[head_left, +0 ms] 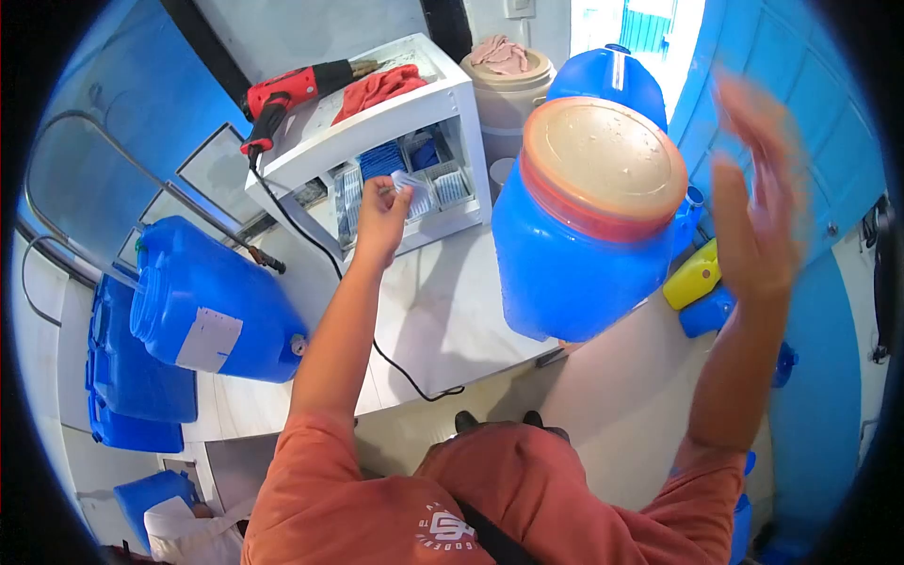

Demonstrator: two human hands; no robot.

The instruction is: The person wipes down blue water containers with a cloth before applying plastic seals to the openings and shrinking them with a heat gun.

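The white counter (452,306) runs across in front of me, and on its right part, near my right forearm, stands a big blue drum (574,268) with a cream lid (607,155) in an orange-red collar, drops scattered over its top. Behind my left hand is the white shelf unit (330,153), its compartments holding blue and striped white packs. To the left a blue jug (250,311) lies tilted over the counter, with a pale label (209,339) on which I can read no writing. My orange-red shirt (377,513) carries a white print (454,527): a block monogram with small letters below that seem to begin GOOD, though the curve of the cloth makes them hard to be sure of. On the unit's top lie a red and black power tool (299,89), no brand legible, and a red cloth (384,92) beside it; the tool's black cord (315,247) drops down over the counter and trails past its front edge. My right hand (761,217) is raised on the far side of the drum, empty and open, fingers up and apart from the thumb, blurred, the elbow bent. My left arm reaches nearly straight forward, and my left hand (384,221) is closed, thumb and fingers pinching a small pale striped piece (412,193) right before the unit's open front.
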